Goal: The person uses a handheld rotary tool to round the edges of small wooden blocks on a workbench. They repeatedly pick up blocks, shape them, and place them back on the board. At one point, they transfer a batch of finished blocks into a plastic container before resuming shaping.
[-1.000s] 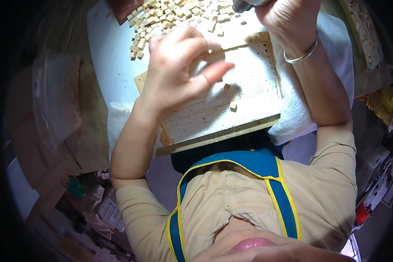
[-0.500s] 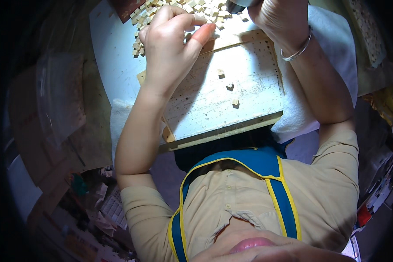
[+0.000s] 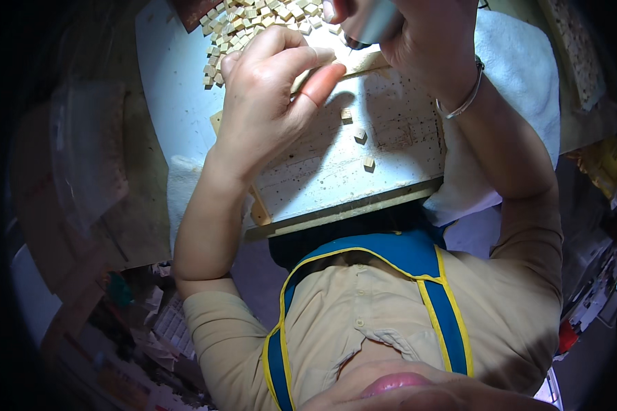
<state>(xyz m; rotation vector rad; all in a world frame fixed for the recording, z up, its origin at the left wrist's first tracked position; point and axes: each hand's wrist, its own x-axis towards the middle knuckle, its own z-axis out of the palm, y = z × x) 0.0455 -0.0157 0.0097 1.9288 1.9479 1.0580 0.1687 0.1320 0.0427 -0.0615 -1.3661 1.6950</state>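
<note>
Left hand (image 3: 264, 99): over the far left of the tray, thumb and index tips close together; cannot tell whether a cube is between them.
Right hand (image 3: 435, 48): grip wrapped around the tool, wearing a bracelet (image 3: 465, 106) at the wrist.
Tool (image 3: 376, 24): grey, rounded, its dark nose and thin tip angled down near the left fingertips.
Tray (image 3: 315, 192): white, speckled, wood-edged, partly shaded.
Three cubes (image 3: 360, 136): small, wooden, spaced apart in a slanting row on the tray, right of the left hand.
Pile (image 3: 253, 27): many loose cubes beyond the left hand, on a white sheet (image 3: 161, 82).
Towel (image 3: 517, 89): white, beside the tray, under the right forearm.
Surface (image 3: 140, 219): brownish, showing left of the sheet.
Apron (image 3: 391, 253): blue, yellow-edged, over a beige shirt (image 3: 384, 301).
</note>
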